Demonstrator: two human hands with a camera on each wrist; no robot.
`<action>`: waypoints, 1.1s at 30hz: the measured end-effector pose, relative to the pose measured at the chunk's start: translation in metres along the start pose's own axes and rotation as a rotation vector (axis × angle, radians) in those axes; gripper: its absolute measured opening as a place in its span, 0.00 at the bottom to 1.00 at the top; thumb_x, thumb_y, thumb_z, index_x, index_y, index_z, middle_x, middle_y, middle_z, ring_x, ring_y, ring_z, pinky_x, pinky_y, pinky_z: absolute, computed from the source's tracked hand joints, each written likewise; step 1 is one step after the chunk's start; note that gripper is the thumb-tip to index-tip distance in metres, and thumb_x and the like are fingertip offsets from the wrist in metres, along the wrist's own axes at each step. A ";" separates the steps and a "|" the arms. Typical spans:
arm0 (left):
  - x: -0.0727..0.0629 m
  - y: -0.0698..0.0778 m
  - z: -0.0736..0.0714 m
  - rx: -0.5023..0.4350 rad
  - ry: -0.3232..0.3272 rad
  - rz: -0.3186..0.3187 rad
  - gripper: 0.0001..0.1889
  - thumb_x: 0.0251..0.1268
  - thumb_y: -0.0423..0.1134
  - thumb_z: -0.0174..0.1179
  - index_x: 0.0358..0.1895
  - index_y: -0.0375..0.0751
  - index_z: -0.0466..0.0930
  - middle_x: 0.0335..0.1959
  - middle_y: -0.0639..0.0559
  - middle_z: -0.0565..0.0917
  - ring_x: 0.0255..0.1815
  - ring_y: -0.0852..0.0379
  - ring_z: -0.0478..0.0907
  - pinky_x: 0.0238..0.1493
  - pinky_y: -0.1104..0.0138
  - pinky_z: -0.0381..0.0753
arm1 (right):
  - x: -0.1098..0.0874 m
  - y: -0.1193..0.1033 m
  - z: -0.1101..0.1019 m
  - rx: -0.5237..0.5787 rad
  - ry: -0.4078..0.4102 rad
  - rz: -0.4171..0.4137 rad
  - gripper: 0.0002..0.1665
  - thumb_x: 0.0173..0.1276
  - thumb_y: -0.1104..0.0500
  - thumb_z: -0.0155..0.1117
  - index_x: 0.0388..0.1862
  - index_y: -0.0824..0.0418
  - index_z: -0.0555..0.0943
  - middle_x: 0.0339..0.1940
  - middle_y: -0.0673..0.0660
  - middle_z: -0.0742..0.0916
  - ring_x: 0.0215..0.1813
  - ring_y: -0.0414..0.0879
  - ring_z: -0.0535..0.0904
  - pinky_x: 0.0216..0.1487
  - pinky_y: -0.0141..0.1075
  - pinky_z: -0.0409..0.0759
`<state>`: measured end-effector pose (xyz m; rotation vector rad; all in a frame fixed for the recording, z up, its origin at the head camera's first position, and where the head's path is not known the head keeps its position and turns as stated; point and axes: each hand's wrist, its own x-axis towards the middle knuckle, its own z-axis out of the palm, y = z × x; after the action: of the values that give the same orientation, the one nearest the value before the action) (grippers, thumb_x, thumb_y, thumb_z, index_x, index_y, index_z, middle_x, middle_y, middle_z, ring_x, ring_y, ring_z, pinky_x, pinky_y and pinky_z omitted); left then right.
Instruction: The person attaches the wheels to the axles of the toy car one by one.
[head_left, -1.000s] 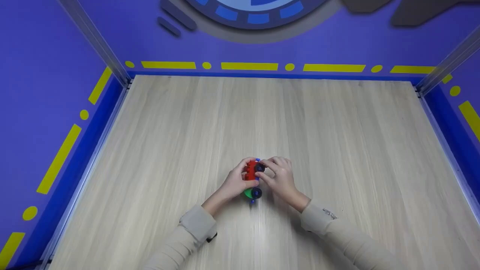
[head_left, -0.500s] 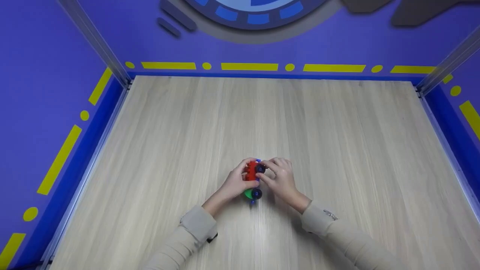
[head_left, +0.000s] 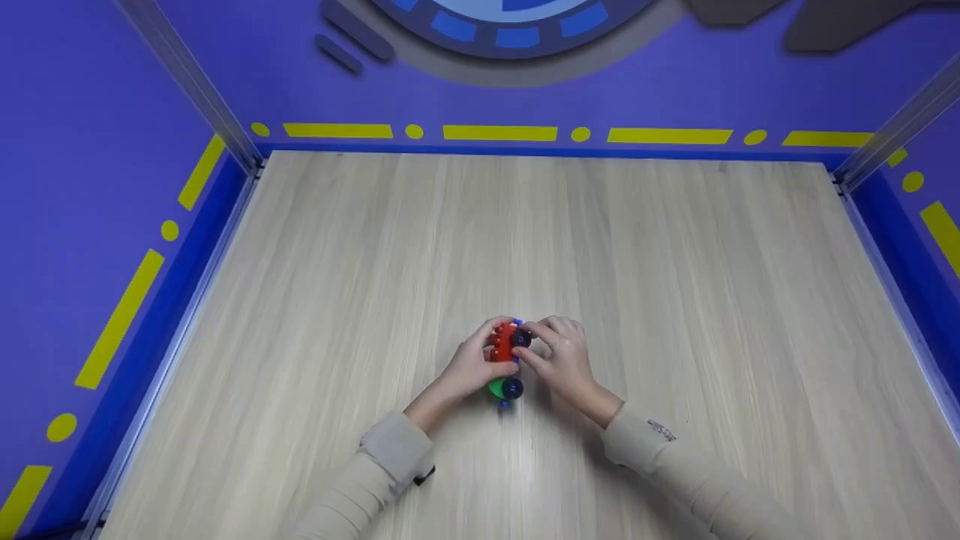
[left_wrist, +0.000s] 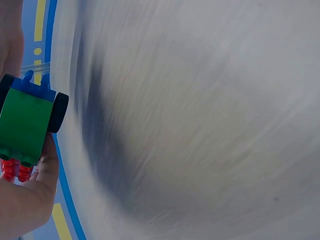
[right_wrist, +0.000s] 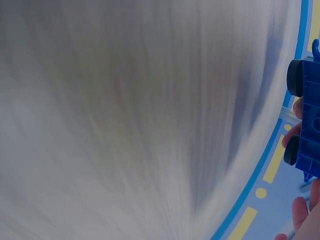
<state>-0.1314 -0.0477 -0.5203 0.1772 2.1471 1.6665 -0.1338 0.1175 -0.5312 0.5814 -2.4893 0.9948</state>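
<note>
Both hands are on a toy block car held on its side, its studded red bricks [head_left: 502, 346] turned left in the head view. My left hand [head_left: 466, 367] grips the car around the red part. Thumb and fingertips of my right hand [head_left: 559, 361] pinch the far black wheel [head_left: 520, 340]. Toward the person, a green block [left_wrist: 25, 122] and a second wheel [head_left: 512, 388] stick out past the left thumb. The blue wheeled base [right_wrist: 311, 110] shows its underside in the right wrist view, with a hook at one end.
Below the hands spreads a light wood-grain table [head_left: 570, 240]. Blue-purple panels [head_left: 510, 101] with yellow markings stand at the back and sides, joined by metal corner posts [head_left: 199, 82]. A dark band [head_left: 424, 475] shows at the left cuff.
Almost nothing moves; the car tips very slightly in the hands, its near end shifting a touch left. Both hands keep their hold.
</note>
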 end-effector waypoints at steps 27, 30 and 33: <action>-0.001 -0.001 -0.002 0.032 0.083 -0.065 0.35 0.50 0.41 0.63 0.64 0.43 0.58 0.54 0.43 0.74 0.52 0.50 0.73 0.54 0.59 0.71 | -0.007 0.007 -0.004 0.046 0.004 0.017 0.20 0.45 0.54 0.71 0.39 0.59 0.81 0.30 0.53 0.80 0.38 0.46 0.72 0.45 0.41 0.66; -0.002 -0.002 -0.003 0.057 0.098 -0.070 0.33 0.50 0.42 0.63 0.62 0.43 0.62 0.53 0.44 0.75 0.51 0.51 0.73 0.54 0.59 0.71 | -0.009 0.008 -0.005 0.050 -0.002 0.021 0.21 0.45 0.55 0.71 0.39 0.60 0.81 0.30 0.53 0.80 0.38 0.45 0.72 0.45 0.41 0.66; -0.002 -0.003 -0.003 0.083 0.106 -0.063 0.31 0.50 0.42 0.63 0.60 0.43 0.65 0.51 0.46 0.76 0.49 0.52 0.72 0.52 0.60 0.71 | -0.010 0.008 -0.005 0.053 -0.010 0.026 0.21 0.45 0.56 0.71 0.40 0.60 0.81 0.30 0.53 0.80 0.38 0.44 0.72 0.45 0.41 0.66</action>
<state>-0.1302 -0.0519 -0.5219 0.0455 2.2768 1.5859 -0.1283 0.1286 -0.5367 0.5736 -2.4921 1.0726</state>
